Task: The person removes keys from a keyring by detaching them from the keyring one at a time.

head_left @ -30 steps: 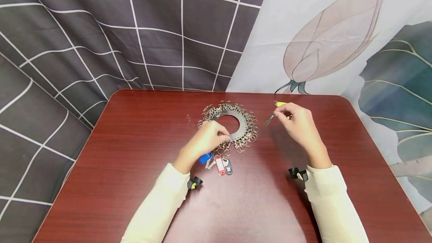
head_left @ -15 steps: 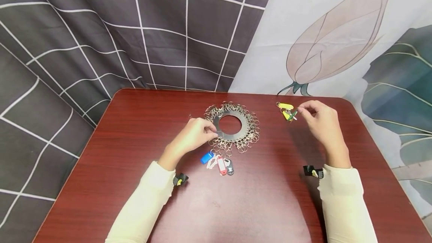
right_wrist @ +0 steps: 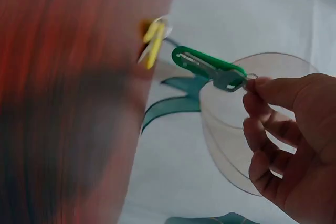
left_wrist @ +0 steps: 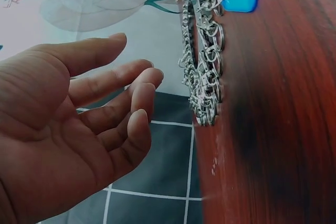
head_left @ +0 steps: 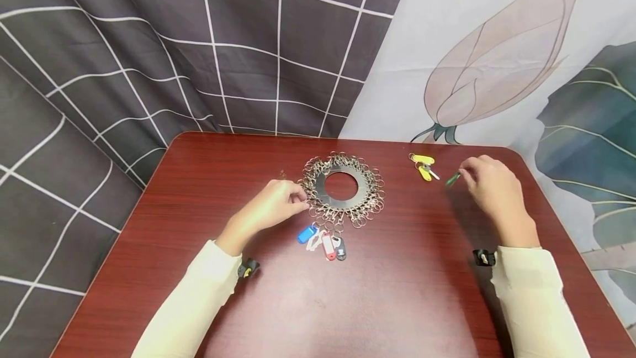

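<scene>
With my right hand [right_wrist: 294, 135] I pinch a small metal ring [right_wrist: 252, 76] between thumb and forefinger, my other fingers loosely bent. From the ring a green tag [right_wrist: 211, 60] and a silver key [right_wrist: 228, 80] stick out away from my fingertips, the key lying along the tag. Past the tag's far end, some yellow tags [right_wrist: 155, 48] sit at the edge of my reddish-brown table [right_wrist: 68, 40]; they're blurred, so I can't say quite how they lie. A pale cloth [right_wrist: 220, 9] with a flower print [right_wrist: 231, 145] fills the background.
</scene>
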The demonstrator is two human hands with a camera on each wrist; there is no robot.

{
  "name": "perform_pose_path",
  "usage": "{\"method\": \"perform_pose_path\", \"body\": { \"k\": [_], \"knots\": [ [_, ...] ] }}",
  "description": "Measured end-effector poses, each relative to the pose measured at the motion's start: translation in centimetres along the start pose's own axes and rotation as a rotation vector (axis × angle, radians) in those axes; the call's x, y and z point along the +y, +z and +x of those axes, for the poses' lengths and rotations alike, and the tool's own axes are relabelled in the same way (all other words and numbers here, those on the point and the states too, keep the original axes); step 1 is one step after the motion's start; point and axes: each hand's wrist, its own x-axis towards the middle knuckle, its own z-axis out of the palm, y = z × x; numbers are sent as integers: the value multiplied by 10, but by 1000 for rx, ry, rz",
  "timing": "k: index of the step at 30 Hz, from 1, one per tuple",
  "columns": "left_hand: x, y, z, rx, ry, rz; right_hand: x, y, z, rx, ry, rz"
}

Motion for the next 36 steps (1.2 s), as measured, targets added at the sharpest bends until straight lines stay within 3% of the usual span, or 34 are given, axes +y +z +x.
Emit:
{"method": "perform_pose_path", "body": {
  "k": [4, 10, 23, 36],
  "knots": [
    [3, 0, -5, -40, 9, 6, 7, 4, -1, 4, -94, -116],
    [2, 1, -9, -57, 22, 34, 3, 14, 5, -62, -174, -222],
    [-5, 1, -18, -36, 45, 116, 0, 18, 15, -101, -228, -272],
    [-3, 4, -22, -48, 46, 110, -18, 38, 29, -159, -319, -315]
  ]
}}
